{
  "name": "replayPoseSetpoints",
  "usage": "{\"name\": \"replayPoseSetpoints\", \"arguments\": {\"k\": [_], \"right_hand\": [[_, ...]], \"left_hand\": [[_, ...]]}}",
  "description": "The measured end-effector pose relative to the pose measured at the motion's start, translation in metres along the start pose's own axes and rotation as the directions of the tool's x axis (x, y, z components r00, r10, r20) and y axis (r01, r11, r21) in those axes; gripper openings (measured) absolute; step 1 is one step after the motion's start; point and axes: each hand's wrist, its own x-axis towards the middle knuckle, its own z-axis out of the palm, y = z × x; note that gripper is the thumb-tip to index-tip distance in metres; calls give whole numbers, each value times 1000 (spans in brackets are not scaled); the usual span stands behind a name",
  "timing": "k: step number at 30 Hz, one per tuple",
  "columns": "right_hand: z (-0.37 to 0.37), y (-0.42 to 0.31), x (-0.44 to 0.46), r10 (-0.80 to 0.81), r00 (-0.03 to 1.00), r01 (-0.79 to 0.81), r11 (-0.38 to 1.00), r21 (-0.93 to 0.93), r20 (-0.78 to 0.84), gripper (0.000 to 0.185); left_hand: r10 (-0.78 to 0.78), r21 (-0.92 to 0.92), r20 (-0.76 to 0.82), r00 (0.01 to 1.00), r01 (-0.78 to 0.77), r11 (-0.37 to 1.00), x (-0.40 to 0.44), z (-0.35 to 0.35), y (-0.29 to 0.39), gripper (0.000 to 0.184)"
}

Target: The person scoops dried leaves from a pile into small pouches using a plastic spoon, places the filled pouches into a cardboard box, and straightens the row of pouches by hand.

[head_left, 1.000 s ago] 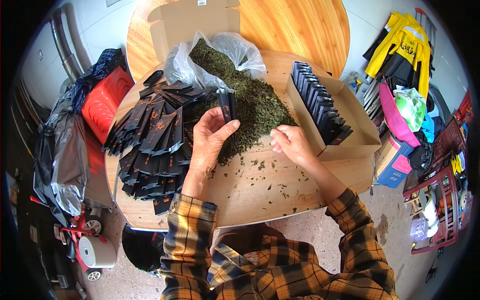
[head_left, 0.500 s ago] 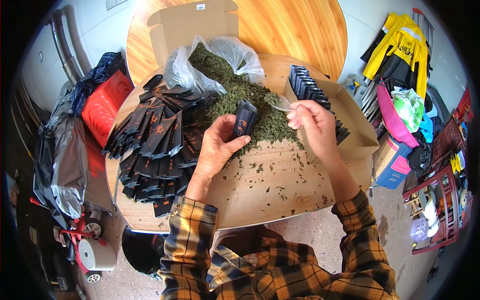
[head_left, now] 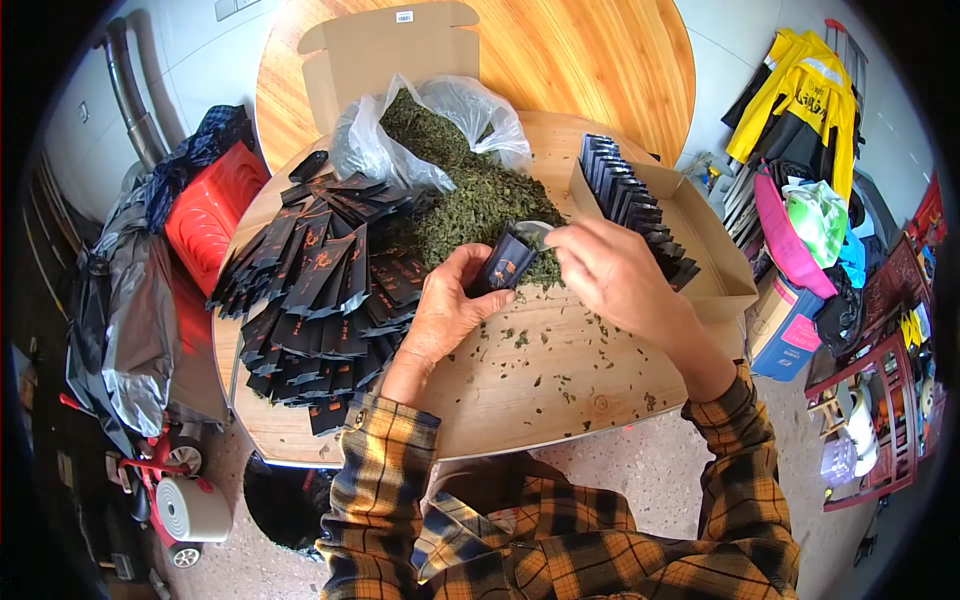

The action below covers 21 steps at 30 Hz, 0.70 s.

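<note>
My left hand (head_left: 455,305) is closed around a small black pouch (head_left: 507,262) with orange print, its open top tilted toward the right. Fingers pinched, my right hand (head_left: 612,272) holds a clear spoon (head_left: 534,229) at the pouch's mouth. Behind both hands lies a heap of dried green leaves (head_left: 480,215), spilling from a clear plastic bag (head_left: 375,145). Many black pouches (head_left: 325,265) lie in overlapping piles left of my left hand. Beyond my right hand, an open cardboard box (head_left: 715,240) holds a row of upright black pouches (head_left: 622,190).
Loose leaf bits are scattered on the wooden table (head_left: 540,400) near its front edge. A cardboard lid (head_left: 390,55) stands behind the bag. On the left are a red stool (head_left: 215,205) and a black bin (head_left: 285,500) on the floor; a blue box (head_left: 790,335) is at the right.
The pouch has gone from narrow to opened and tilted right. My right hand dipped the spoon into the leaf heap, then brought it left to the pouch's mouth.
</note>
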Motion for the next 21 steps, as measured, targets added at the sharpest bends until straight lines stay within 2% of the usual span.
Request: {"name": "replayPoseSetpoints", "arguments": {"k": [1,3,6,7,8,9,10,11,13,17,19,20,21], "right_hand": [[1,-2,1,1,1000,-1,1000,1,0,15],[1,-8,3,-157,987,152,980,-129,-29,19],[-3,-9,1,-80,990,63,988,-142,-118,15],[-3,-8,-2,-79,990,62,988,-141,-115,15],[-4,-6,-7,80,990,-83,996,-17,-118,12],[-4,-3,-12,238,966,-228,968,104,-101,9],[-4,5,-20,307,952,-298,936,186,-21,14],[-6,8,-27,314,949,-305,934,185,-18,14],[-10,12,-38,485,833,-535,828,166,264,25],[-11,8,-51,490,789,-587,780,218,371,33],[-6,7,-58,468,782,-541,837,76,410,32],[-3,7,-61,469,782,-543,836,78,412,32],[2,8,-64,467,799,-501,866,-9,378,33]], "left_hand": [[-13,-11,5,1000,13,1000,1,-1,-1,43],[-28,-22,11,1000,28,999,1,-1,-2,43],[-10,-37,-16,1000,10,999,0,0,2,39],[-25,-147,-27,999,21,989,0,-1,5,37],[-43,-255,-36,998,32,967,0,-2,8,34],[-45,-270,-50,998,30,962,0,-6,14,32],[-48,-300,-95,994,17,954,2,-10,14,33],[-53,-329,-139,989,5,944,4,-13,13,34],[-74,-314,-146,987,25,949,6,-15,7,35],[-89,-335,-170,981,28,942,7,-17,10,37],[-81,-357,-211,974,0,934,7,-19,10,38],[-73,-359,-236,969,-17,933,7,-21,10,38],[-76,-360,-235,969,-14,933,8,-22,10,38]]}}
